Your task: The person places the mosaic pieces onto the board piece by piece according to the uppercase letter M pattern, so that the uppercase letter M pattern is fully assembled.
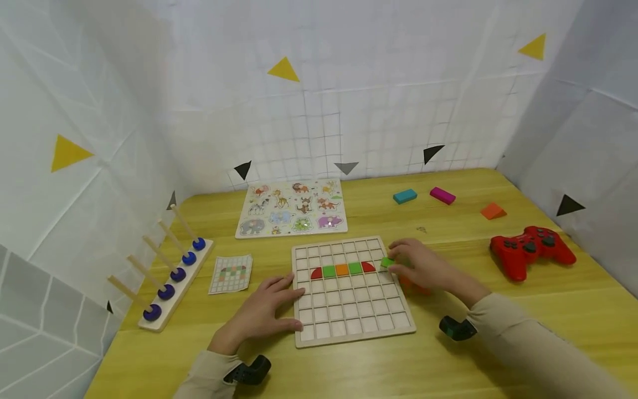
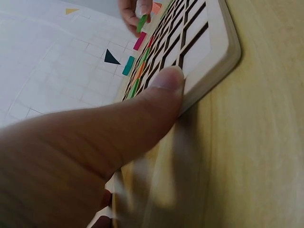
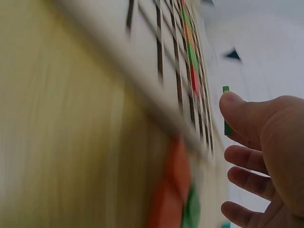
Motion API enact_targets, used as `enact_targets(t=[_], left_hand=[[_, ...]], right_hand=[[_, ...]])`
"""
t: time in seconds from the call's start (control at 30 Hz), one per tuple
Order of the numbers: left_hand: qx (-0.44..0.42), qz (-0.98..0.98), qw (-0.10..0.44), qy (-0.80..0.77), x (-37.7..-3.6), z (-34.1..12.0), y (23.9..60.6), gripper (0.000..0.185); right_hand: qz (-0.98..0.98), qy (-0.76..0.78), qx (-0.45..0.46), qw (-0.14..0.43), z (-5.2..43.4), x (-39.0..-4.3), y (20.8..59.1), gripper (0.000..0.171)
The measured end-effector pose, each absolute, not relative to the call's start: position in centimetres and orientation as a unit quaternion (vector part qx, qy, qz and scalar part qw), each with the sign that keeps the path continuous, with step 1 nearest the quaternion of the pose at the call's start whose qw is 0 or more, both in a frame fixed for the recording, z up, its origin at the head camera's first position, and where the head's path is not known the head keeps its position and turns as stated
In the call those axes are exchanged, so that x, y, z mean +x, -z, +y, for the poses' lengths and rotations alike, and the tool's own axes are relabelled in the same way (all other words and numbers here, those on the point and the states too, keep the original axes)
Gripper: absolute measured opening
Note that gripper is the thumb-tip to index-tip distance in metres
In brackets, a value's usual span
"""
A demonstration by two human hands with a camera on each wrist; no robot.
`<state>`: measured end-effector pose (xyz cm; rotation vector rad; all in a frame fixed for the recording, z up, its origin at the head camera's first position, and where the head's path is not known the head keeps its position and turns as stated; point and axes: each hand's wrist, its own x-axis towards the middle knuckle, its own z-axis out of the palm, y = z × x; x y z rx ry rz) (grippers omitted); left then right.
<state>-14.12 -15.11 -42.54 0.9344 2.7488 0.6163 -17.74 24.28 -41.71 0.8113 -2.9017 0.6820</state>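
A wooden grid board [image 1: 354,330] lies on the table with a row of pieces in it: a red quarter-round at each end, two green squares [image 1: 329,271] and an orange square [image 1: 341,269] between. My left hand [image 1: 261,310] rests at the board's left edge, its thumb [image 2: 168,83] touching the frame. Over the board's right edge, my right hand [image 1: 423,266] pinches a green square tile [image 3: 226,111] between thumb and finger. Orange pieces [image 3: 171,194] and a green piece [image 3: 191,209] lie on the table beneath that hand, partly hidden in the head view.
A pattern card [image 1: 231,274] and a peg stand with blue rings [image 1: 176,274] are at the left. Behind the board lies an animal puzzle [image 1: 291,208]. A teal block [image 1: 405,196], a magenta block [image 1: 442,195], an orange wedge [image 1: 493,210] and a red game controller [image 1: 530,249] lie rightward.
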Motion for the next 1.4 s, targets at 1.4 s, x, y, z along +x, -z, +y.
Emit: enact_targets(t=[1.4], left_hand=[[0.322, 0.919, 0.079, -0.211, -14.4, -15.3, 43.0, 0.067]], right_hand=[[-0.912, -0.196, 0.357, 0.052, 10.6, -18.1, 42.1, 0.024]])
